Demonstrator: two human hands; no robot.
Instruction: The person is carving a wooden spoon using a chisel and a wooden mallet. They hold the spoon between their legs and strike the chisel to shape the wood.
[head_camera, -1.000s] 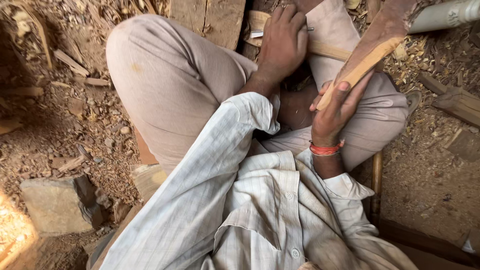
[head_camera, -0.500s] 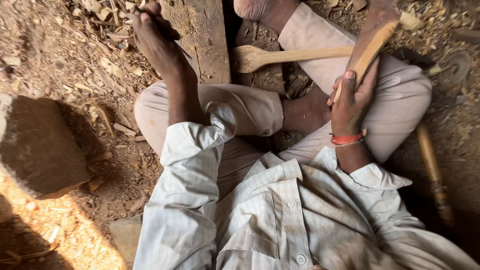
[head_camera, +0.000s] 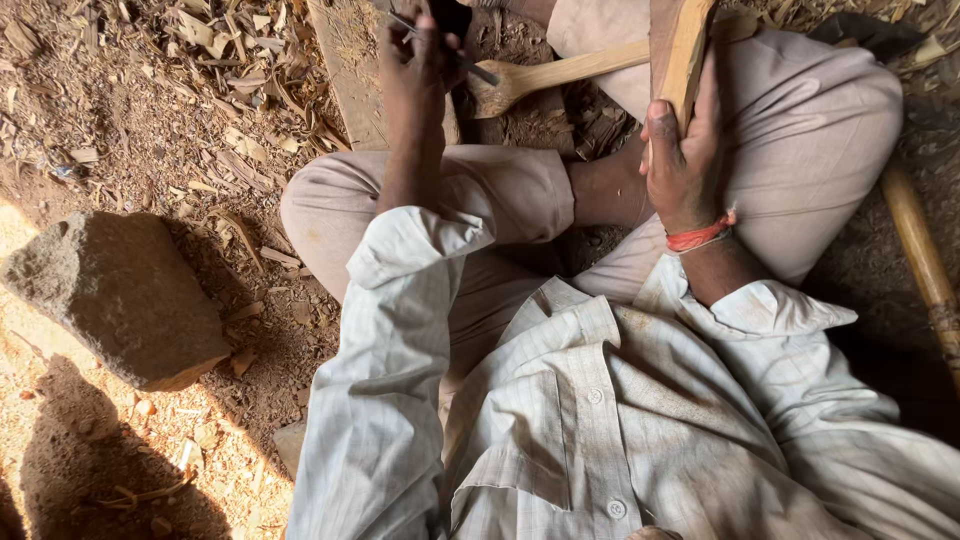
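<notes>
nearest to you, your pale striped shirt (head_camera: 640, 430) fills the lower right of the view, sleeves reaching forward over your folded legs in light trousers (head_camera: 480, 200). at near left, a rough grey stone (head_camera: 115, 295) sits on the earth floor (head_camera: 150, 150), which is strewn with wood chips and shavings. at mid right, your right hand (head_camera: 685, 165), with a red thread band (head_camera: 697, 238) at the wrist, has its fingers clamped around a flat piece of wood (head_camera: 680, 50); the piece stands nearly upright and runs out of view at the top edge. at far right, a round wooden pole (head_camera: 920, 250) lies on the floor just beside your right thigh. farther off, left of centre, your left hand (head_camera: 420, 70) has its fingers closed on a thin dark metal tool (head_camera: 475, 70), whose tip points right, toward a carved wooden spoon (head_camera: 570, 75). the spoon lies across the far middle, bowl to the left, handle running right behind the held piece. your left hand hovers over a flat plank (head_camera: 350, 70) that lies on the floor at far centre-left.
</notes>
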